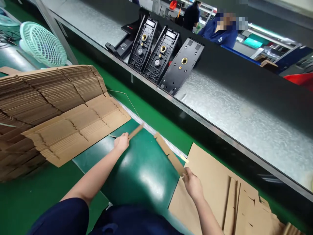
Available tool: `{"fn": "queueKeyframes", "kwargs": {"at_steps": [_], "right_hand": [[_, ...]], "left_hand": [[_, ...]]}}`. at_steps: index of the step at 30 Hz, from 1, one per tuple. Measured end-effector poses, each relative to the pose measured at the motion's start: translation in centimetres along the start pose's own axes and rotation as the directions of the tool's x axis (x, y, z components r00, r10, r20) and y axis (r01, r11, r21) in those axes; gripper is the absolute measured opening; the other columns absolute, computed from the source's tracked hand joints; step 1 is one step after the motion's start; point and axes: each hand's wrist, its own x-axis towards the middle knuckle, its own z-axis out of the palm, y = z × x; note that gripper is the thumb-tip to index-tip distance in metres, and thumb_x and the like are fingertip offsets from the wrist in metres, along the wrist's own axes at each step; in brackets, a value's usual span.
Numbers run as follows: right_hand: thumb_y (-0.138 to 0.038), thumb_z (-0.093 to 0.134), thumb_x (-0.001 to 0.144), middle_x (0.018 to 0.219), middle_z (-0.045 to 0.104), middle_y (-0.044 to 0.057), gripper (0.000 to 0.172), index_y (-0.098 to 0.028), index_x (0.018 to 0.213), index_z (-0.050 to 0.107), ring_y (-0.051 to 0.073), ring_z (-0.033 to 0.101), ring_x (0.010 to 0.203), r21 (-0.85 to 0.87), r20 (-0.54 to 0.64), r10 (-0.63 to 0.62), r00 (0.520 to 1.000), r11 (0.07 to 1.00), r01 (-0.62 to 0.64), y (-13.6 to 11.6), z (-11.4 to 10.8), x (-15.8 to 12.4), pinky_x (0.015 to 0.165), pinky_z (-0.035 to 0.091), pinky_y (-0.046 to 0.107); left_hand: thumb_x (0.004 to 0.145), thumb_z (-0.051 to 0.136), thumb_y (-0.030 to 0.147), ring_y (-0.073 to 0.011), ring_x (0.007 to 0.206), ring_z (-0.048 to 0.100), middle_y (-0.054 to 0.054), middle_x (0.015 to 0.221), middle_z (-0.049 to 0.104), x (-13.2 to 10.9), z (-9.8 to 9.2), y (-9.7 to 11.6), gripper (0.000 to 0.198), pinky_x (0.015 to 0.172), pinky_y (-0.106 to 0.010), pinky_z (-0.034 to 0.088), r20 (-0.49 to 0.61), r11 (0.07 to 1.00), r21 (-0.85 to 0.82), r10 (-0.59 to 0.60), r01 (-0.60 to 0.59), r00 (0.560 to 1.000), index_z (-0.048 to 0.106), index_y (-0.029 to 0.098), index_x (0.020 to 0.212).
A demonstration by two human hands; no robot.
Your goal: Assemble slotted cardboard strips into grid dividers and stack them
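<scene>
My left hand (121,142) is closed round the end of a narrow cardboard strip (136,131) above the green tabletop (144,182). My right hand (193,183) grips the near end of a second, slotted cardboard strip (170,155), which slants away to the upper left. The two strips are apart from each other. To the left lies a large pile of folded cardboard inserts (80,122), its front ones fanned out flat. On the right, a flat cardboard sheet (202,163) lies under my right forearm, with slotted cardboard pieces (246,209) on it.
Beyond the table runs a conveyor (232,114) with a metal edge, carrying black plastic housings (161,54). A mint-green plastic basket (44,44) stands at the upper left. Two people in dark blue (221,34) are across the conveyor.
</scene>
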Motion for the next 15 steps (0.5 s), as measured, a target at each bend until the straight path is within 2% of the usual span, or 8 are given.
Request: {"fn": "queueKeyframes", "kwargs": {"at_steps": [3, 7, 11, 15], "right_hand": [[-0.029, 0.031, 0.092, 0.104, 0.067, 0.004, 0.027, -0.026, 0.113, 0.047, 0.021, 0.064, 0.081, -0.006, -0.066, -0.037, 0.997, 0.999, 0.037, 0.7, -0.7, 1.9, 0.065, 0.043, 0.029], [-0.030, 0.028, 0.094, 0.106, 0.066, 0.006, 0.029, -0.025, 0.113, 0.050, 0.021, 0.064, 0.087, -0.012, -0.155, -0.166, 0.974, 0.986, 0.166, -1.0, -0.2, 4.6, 0.070, 0.044, 0.029], [-0.026, 0.032, 0.094, 0.100, 0.067, 0.006, 0.028, -0.023, 0.113, 0.051, 0.020, 0.064, 0.084, -0.059, -0.142, -0.238, 0.961, 0.971, 0.232, -3.1, 0.7, 6.8, 0.070, 0.043, 0.027], [-0.024, 0.031, 0.095, 0.102, 0.066, 0.006, 0.028, -0.022, 0.115, 0.051, 0.019, 0.063, 0.087, -0.094, -0.139, -0.277, 0.951, 0.959, 0.266, -3.7, 1.1, 7.7, 0.070, 0.042, 0.026]], "left_hand": [[0.090, 0.036, 0.025, -0.0245, 0.095, 0.062, -0.012, 0.107, 0.059, 0.0, 0.0, 0.7, 0.023, 0.076, -0.035, 0.047, 0.024, 1.000, 0.015, 0.008, -0.008, 1.000, 0.046, 0.019, 0.110], [0.084, 0.043, 0.016, -0.0213, 0.098, 0.061, -0.009, 0.103, 0.061, -0.4, 0.4, 1.7, 0.030, 0.080, -0.032, 0.046, 0.082, 0.995, 0.034, 0.093, -0.096, 0.992, 0.044, 0.022, 0.113], [0.077, 0.046, 0.007, -0.0210, 0.097, 0.062, -0.009, 0.100, 0.061, -1.0, 0.6, 2.0, 0.038, 0.078, -0.031, 0.046, 0.120, 0.987, 0.061, 0.142, -0.150, 0.983, 0.043, 0.022, 0.112], [0.075, 0.046, 0.006, -0.0220, 0.099, 0.061, -0.009, 0.100, 0.060, -1.0, 0.7, 1.7, 0.039, 0.080, -0.032, 0.046, 0.130, 0.982, 0.070, 0.164, -0.174, 0.978, 0.042, 0.021, 0.110]]}}
